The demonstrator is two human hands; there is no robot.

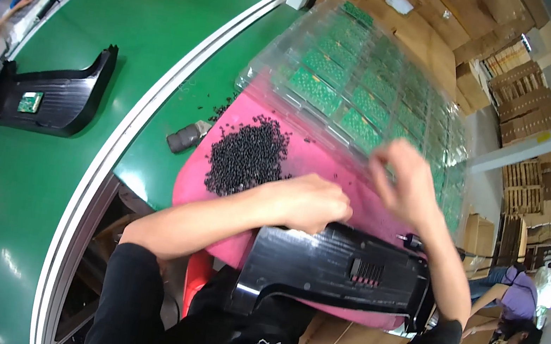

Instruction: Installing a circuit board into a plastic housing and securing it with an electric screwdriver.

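Note:
A long black plastic housing (pixel 326 265) lies in front of me on a pink mat (pixel 316 160). My left hand (pixel 313 203) is closed just over the housing's far edge; whatever its fingers hold is hidden. Raised near the clear trays, my right hand (pixel 406 181) has its fingers curled in toward the thumb, and I cannot make out anything between them. A heap of small black screw-like pieces (pixel 249 156) is spread on the mat left of my hands. Beside my right forearm lies a dark screwdriver-like tool (pixel 413 242), partly covered by the arm.
Clear plastic trays (pixel 353 105) with green circuit boards stand beyond the mat. A dark stubby object (pixel 186 138) lies left of the heap. On the green conveyor belt (pixel 21 205), past a metal rail (pixel 132 129), sits another black housing (pixel 52 96) with a board. Other people work on both sides.

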